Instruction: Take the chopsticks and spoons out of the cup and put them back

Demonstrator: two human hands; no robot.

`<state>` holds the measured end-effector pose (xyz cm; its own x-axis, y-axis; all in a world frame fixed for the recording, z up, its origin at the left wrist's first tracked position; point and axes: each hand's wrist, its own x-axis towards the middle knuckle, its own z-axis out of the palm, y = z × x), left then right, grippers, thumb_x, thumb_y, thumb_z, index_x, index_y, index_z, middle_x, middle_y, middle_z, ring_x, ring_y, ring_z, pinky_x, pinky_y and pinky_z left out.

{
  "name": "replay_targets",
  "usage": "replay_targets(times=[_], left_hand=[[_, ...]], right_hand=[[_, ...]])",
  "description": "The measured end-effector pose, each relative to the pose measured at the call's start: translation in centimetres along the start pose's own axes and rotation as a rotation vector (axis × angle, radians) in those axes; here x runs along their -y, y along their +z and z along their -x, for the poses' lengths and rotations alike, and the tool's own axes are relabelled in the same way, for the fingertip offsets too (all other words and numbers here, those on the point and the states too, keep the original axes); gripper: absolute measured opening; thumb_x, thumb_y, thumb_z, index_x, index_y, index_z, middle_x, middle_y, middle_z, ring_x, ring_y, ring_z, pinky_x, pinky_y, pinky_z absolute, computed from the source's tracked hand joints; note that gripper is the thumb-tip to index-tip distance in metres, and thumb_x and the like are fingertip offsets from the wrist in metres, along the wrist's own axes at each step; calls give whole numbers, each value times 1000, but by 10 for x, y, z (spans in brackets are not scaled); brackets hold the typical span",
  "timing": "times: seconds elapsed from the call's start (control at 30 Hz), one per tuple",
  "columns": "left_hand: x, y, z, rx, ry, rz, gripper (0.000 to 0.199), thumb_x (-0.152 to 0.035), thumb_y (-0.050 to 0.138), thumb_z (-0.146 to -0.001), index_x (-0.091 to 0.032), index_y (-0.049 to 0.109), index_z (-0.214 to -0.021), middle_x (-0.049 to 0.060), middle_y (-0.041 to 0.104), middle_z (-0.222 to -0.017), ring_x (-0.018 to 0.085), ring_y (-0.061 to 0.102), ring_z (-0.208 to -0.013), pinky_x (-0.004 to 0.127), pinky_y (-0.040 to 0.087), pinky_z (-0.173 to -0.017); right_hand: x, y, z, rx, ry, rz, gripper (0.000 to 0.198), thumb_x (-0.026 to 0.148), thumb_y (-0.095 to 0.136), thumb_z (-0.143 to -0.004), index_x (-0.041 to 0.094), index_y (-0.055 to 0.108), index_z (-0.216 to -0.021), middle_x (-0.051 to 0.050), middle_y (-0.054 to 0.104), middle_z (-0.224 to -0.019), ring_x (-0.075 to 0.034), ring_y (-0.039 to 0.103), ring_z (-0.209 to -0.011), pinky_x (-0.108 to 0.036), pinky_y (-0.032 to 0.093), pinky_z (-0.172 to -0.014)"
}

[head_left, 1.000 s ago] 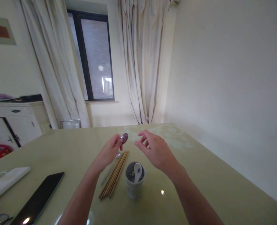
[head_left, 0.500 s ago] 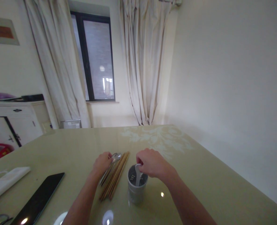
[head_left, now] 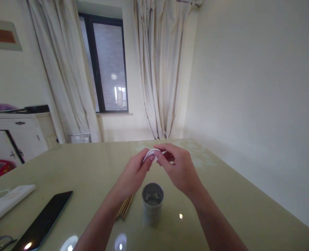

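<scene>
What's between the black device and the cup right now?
In the head view, the chopsticks lie between the black device and the cup, and the left forearm crosses that stretch, hiding part of it.

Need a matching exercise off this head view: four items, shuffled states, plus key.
A. white spoon
B. chopsticks
C. grey utensil holder
D. black-screened device

1. upright on the table, small holes in its bottom
2. lying flat, glossy dark face up
3. raised, held between the fingers of the left hand and right hand
4. lying in a bundle, partly hidden by the left forearm

Pairs: A-3, B-4, C-1, D-2
</scene>
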<state>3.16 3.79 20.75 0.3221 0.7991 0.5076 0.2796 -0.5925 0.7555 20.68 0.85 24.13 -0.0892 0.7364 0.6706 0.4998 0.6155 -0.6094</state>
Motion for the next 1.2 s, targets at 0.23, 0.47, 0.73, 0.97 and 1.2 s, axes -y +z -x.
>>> replay_targets(times=[0.23,0.47,0.73,0.97,1.2], left_hand=[[90,-47,14,-275,-371,-373,29,-45,47,-95,-21,62,-90,4,70,-83,20,63,-72,30,47,-68],[185,-58,83,-309,-724,-675,27,-37,45,-97,-19,63,-106,13,80,-108,28,75,-97,35,53,-81],[193,-51,84,-238,-704,-835,36,-34,46,-97,-13,76,-102,17,79,-108,30,74,-101,36,54,-89],[168,-23,82,-208,-478,-1019,48,-39,36,-104,-17,67,-134,16,68,-141,32,65,-124,46,50,-103],[149,14,87,0,-338,-1067,60,-56,54,-96,-33,55,-152,7,44,-167,36,37,-155,63,21,-126]], right_hand=[[-40,17,44,34,140,-97,46,50,65,-98,21,64,-133,-11,74,-120,-22,73,-95,-32,60,-77],[-108,69,129,237,271,-300,111,64,85,-75,21,31,-162,-22,48,-158,-38,52,-142,-52,42,-118],[-122,92,135,236,248,-301,110,36,95,-66,22,36,-158,-16,64,-143,-35,60,-134,-53,41,-118],[-140,96,129,170,267,-194,86,35,97,-62,22,56,-137,-14,69,-133,-35,64,-124,-51,47,-109],[-144,92,126,204,310,-256,81,34,96,-65,23,55,-135,-13,71,-132,-35,67,-121,-50,51,-105]])
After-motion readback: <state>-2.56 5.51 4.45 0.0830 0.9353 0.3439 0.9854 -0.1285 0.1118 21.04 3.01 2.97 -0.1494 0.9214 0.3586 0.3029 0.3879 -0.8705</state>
